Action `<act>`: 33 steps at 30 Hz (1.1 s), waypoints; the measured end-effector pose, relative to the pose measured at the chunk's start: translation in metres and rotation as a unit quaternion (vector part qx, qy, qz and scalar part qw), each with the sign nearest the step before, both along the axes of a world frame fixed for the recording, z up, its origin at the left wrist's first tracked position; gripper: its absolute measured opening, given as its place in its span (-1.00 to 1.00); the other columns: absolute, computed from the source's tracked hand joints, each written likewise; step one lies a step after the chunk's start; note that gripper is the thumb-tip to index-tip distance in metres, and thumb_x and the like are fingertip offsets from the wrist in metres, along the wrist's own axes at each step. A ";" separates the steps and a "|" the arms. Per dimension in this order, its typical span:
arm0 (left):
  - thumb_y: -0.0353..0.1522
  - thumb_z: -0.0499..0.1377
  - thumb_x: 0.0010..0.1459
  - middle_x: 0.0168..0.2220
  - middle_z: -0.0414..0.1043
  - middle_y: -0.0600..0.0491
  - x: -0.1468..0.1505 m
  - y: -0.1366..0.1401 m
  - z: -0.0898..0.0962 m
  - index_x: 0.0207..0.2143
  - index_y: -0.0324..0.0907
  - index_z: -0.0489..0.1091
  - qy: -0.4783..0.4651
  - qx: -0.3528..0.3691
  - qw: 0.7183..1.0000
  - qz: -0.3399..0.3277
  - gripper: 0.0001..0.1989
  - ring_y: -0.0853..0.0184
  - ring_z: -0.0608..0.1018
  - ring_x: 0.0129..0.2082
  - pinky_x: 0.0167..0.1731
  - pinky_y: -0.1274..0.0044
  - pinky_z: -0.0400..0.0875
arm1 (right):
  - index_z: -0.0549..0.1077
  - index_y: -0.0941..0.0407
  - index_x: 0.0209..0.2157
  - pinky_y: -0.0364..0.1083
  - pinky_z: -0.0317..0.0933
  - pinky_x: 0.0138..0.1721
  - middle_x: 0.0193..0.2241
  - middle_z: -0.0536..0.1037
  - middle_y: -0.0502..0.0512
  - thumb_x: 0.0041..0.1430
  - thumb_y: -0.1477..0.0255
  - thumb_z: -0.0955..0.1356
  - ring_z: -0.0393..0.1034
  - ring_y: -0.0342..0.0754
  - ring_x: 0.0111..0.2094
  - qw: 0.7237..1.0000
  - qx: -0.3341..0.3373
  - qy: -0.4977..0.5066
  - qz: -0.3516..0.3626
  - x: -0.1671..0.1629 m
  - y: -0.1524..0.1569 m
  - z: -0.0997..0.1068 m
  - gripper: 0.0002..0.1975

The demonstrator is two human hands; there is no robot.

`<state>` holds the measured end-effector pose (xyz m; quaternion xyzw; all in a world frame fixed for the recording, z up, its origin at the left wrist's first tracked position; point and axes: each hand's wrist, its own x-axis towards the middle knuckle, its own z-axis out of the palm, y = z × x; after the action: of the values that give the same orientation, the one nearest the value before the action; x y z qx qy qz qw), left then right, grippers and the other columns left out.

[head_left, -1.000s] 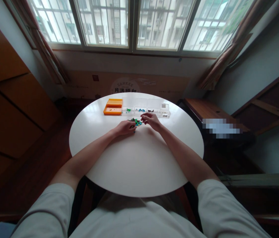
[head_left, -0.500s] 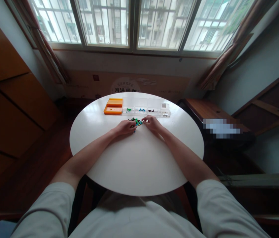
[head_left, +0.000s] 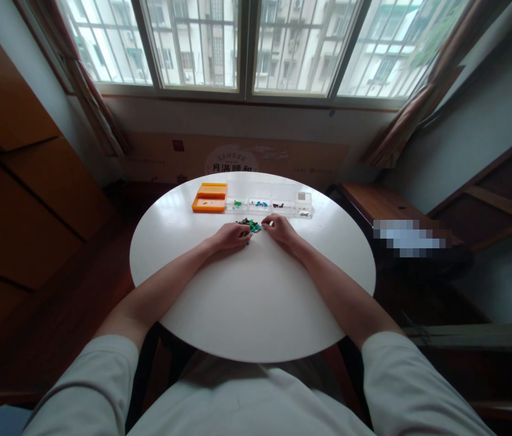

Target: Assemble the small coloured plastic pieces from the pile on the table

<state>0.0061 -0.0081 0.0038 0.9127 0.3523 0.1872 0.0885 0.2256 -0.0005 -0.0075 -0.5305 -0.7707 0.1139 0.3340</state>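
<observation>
A heap of small green, blue and dark pieces (head_left: 252,226), perhaps toy bricks, lies on the white round table (head_left: 256,303) between my hands. My left hand (head_left: 232,235) rests at the near left side of the heap, fingers curled in. A single blue piece (head_left: 248,243) lies just below its fingertips. At the heap's right edge my right hand (head_left: 279,227) has thumb and forefinger brought together in a pinch. Whatever either hand may hold is too small to make out.
Behind the heap stands an orange tray (head_left: 210,209) with a few tiny pieces. To its right runs a row of clear compartments (head_left: 265,212) holding green, blue, dark and whitish pieces. A wooden bench (head_left: 365,203) is beyond the table's right edge.
The view has shifted slightly, so everything sits a little lower. Both hands stay at the heap, with only slight finger movement.
</observation>
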 end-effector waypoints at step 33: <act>-0.11 -0.06 0.19 -0.51 0.40 0.11 -0.001 0.003 -0.004 -0.32 -0.16 0.45 -0.018 -0.014 1.000 -0.012 -0.60 0.45 0.34 -0.53 -0.50 0.62 0.09 | 0.53 0.20 -0.40 -0.18 0.17 -0.44 -0.52 0.52 0.02 -0.22 0.34 0.49 0.33 -0.19 -0.48 0.893 -0.256 0.319 0.187 -0.019 -0.012 0.008 -0.71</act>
<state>0.0046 -0.0052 -0.0002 0.9120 0.3422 0.1981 0.1095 0.2062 -0.0124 0.0001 -0.3790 -0.6515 0.5308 0.3874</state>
